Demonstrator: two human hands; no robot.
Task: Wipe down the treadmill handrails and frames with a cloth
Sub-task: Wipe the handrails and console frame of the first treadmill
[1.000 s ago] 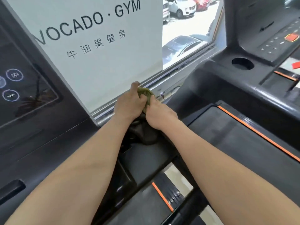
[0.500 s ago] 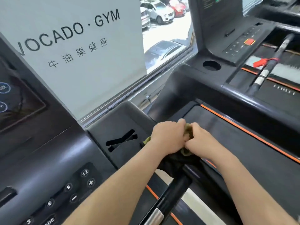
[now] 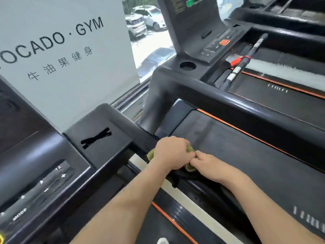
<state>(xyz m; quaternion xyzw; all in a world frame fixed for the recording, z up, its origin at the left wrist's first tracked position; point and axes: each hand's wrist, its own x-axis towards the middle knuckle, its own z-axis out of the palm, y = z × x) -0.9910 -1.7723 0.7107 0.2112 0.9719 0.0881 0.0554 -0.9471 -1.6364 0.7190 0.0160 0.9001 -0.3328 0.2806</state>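
We see the treadmill's black handrail [image 3: 140, 144] run from the centre of the frame toward the lower right, starting at the corner of the grey console ledge [image 3: 105, 120]. A green cloth [image 3: 151, 154] lies bunched on the rail. Our left hand [image 3: 171, 153] and right hand [image 3: 211, 168] grip it there side by side, knuckles touching. Left of centre, a cross of black tape [image 3: 96, 138] sticks flat on the ledge. At lower left the ledge drops to a sloped button panel [image 3: 40, 189].
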